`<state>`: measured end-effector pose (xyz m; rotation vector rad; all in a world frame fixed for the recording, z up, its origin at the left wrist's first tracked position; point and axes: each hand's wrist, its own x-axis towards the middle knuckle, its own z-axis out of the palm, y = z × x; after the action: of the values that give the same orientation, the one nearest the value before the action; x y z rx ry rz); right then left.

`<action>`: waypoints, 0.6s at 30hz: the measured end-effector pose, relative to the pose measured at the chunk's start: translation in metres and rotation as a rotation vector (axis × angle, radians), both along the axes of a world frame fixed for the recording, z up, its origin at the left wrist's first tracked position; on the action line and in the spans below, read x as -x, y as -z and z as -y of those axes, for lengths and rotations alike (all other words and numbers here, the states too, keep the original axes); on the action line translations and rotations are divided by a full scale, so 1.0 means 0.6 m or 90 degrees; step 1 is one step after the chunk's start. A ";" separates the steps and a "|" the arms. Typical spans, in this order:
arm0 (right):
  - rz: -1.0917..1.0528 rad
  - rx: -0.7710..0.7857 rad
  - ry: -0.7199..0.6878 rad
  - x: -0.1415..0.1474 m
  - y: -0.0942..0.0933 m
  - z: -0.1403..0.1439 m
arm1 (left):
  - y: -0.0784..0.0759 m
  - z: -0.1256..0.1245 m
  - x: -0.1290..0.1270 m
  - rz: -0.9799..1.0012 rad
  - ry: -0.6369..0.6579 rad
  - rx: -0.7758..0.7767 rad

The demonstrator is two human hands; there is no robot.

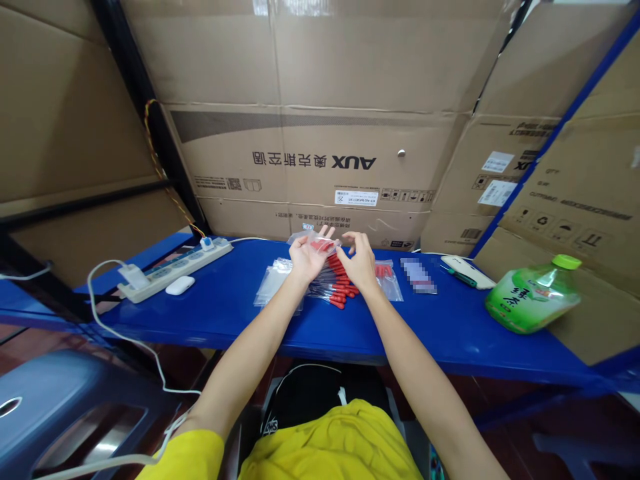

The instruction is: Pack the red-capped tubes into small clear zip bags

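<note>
From the head camera we see our left hand (306, 257) and our right hand (359, 261) close together over the blue table (225, 310), both pinching a small clear bag (320, 243) with red things inside, the right fingers spread a little. Just under our hands lies a pile of red-handled tools (340, 290), with flat clear bags (274, 283) at 9 o'clock from it. A white power strip (173, 269) sits far off at 9 o'clock, a green bottle (533, 297) at 3 o'clock.
</note>
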<state>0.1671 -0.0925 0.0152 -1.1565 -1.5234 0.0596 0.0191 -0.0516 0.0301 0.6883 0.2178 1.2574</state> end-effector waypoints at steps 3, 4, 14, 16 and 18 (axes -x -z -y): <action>-0.024 0.024 -0.080 -0.009 0.001 -0.006 | -0.002 0.001 0.000 0.010 0.024 0.004; -0.015 0.029 -0.124 -0.012 0.000 -0.007 | -0.003 0.001 0.000 0.009 0.031 0.006; -0.075 -0.082 -0.135 -0.014 -0.019 0.003 | -0.021 -0.004 0.017 -0.074 0.175 0.039; -0.147 -0.090 -0.137 -0.015 -0.020 0.001 | -0.022 -0.008 0.018 -0.099 0.180 0.053; -0.233 -0.088 -0.132 -0.019 -0.021 -0.002 | -0.020 -0.016 0.021 -0.137 0.113 0.080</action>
<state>0.1782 -0.0910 0.0278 -0.8217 -1.2918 0.2864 0.0067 -0.0423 0.0424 0.7183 0.4012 0.9911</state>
